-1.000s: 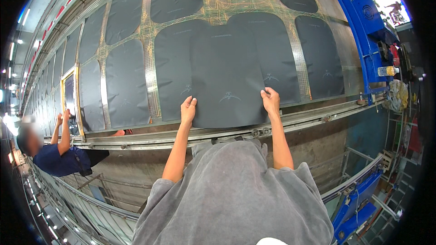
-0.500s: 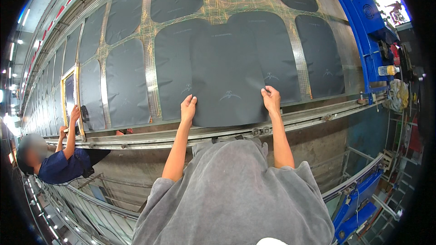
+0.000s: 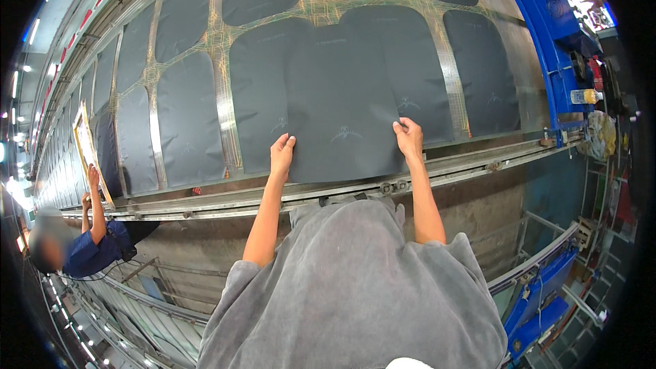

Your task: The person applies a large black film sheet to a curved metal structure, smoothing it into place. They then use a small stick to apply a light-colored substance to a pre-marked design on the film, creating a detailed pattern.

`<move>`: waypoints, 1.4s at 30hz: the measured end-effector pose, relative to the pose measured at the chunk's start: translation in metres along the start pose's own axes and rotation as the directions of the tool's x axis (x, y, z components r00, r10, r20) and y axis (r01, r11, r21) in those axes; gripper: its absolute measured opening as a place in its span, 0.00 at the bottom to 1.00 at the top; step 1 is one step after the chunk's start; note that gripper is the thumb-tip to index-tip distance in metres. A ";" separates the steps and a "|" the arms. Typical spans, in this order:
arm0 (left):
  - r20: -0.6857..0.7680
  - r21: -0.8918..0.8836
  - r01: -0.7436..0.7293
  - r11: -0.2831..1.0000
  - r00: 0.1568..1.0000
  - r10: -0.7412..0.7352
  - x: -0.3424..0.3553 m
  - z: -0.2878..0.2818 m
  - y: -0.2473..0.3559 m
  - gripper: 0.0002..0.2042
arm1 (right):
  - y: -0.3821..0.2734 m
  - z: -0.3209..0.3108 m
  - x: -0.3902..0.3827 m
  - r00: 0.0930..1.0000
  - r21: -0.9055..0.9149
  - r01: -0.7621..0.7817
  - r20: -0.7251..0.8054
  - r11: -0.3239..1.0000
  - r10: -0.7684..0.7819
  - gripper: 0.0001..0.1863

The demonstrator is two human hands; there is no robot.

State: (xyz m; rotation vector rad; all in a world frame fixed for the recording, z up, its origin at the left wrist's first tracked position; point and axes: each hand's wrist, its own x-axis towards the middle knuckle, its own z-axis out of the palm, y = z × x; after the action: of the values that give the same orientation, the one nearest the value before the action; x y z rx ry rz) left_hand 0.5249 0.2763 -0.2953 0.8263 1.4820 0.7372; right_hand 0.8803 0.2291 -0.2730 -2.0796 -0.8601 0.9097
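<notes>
A dark grey fabric sheet (image 3: pixel 342 102) lies flat on a long metal printing table (image 3: pixel 225 106), on top of other dark panels. My left hand (image 3: pixel 281 155) grips the sheet's near left corner. At the near right corner my right hand (image 3: pixel 409 138) holds the edge, fingers curled over it. Both arms reach out from the grey shirt at the bottom of the view.
Several dark fabric panels (image 3: pixel 188 123) cover the table, with yellowish ink lines between them. A metal rail (image 3: pixel 471 160) runs along the near edge. A co-worker in blue (image 3: pixel 96 246) at the left holds a framed screen (image 3: pixel 87 150). Blue machinery (image 3: pixel 557 48) stands at the right.
My hands and the sheet have stayed in place. The co-worker at the left has shifted and raised an arm higher along the framed screen.
</notes>
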 end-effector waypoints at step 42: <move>-0.035 -0.443 -0.292 0.847 0.950 0.310 -0.090 -0.013 0.157 0.16 | -0.137 -0.101 -0.050 0.964 0.682 0.249 -0.107 0.688 -0.243 0.12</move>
State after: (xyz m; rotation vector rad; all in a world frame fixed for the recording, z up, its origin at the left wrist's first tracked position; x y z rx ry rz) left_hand 0.5258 0.2863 -0.1147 0.7170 1.0917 1.2380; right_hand 0.8946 0.2307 -0.0964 -1.2733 -0.6325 0.8926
